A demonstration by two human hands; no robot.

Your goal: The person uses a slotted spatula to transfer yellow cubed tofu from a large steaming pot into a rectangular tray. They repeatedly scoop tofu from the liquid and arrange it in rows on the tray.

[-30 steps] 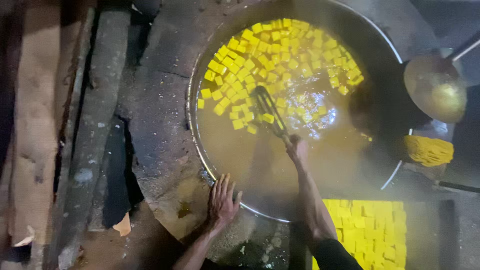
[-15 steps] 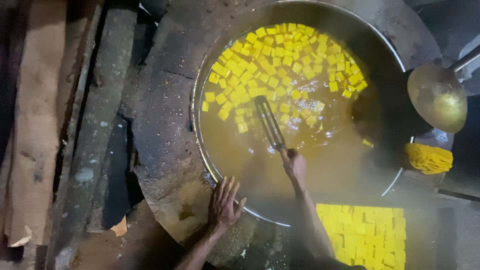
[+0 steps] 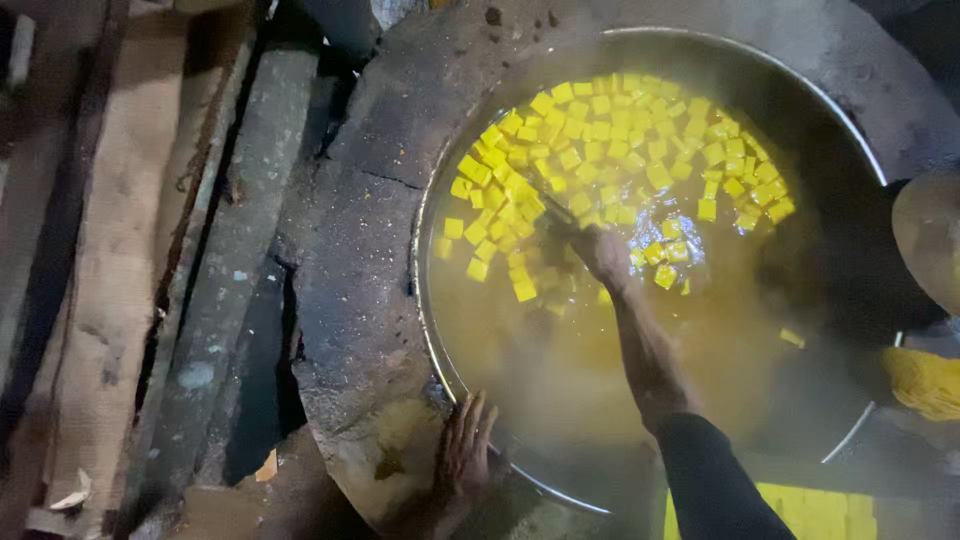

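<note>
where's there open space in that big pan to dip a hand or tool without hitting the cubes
The cloudy liquid in the round metal pan is free of yellow cubes along the near rim and near right. The far half, beyond the right hand, is crowded. The left hand rests on the stone surround.

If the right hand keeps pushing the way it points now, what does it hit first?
The right hand points up-left across the pan. Its utensil already reaches into the floating yellow cubes, so it would probably meet them first. Steam blurs the depth.

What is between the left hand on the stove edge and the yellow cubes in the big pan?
In the head view, the pan's metal rim and a bare stretch of murky yellow liquid separate the left hand from the yellow cubes.
</note>
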